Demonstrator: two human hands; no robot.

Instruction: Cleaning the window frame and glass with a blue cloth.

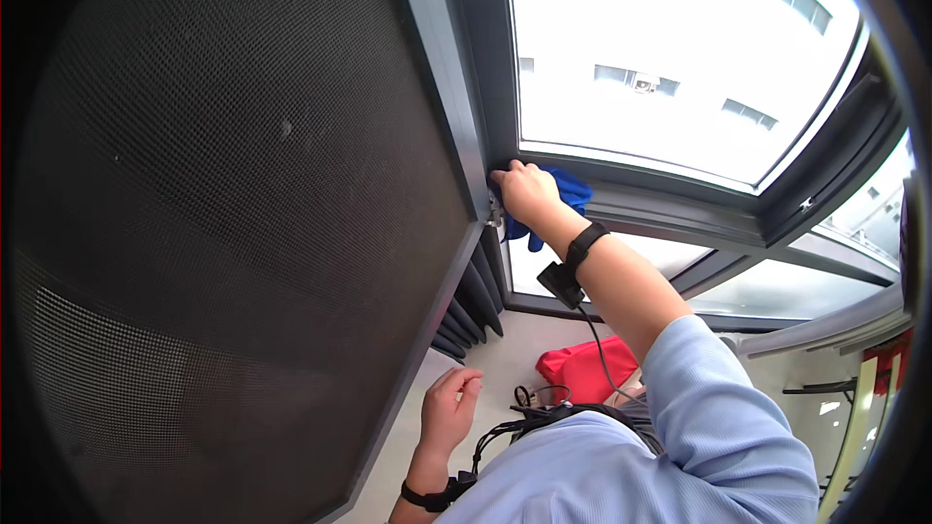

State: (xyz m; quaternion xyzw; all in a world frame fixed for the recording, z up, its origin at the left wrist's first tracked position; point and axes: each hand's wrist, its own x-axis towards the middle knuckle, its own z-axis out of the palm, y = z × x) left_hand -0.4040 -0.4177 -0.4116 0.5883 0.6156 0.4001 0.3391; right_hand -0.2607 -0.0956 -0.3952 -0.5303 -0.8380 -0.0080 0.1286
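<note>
My right hand (530, 193) presses a blue cloth (571, 191) into the lower left corner of a dark grey window frame (641, 196). Part of the cloth hangs below my fingers, over the frame's lower edge. Just left of that hand is a small metal latch or hinge (496, 209) beside the edge of a mesh screen panel (277, 218). Lower down, my left hand (450, 407) hovers near the panel's edge, empty, its fingers loosely bent and the thumb a little apart.
The screen panel stands swung out on the left. Behind its edge hangs a dark curtain (470, 306). On the floor lies a red bag or cloth (586, 367). A cable (598, 342) runs down from a black device (561, 284) at my right wrist.
</note>
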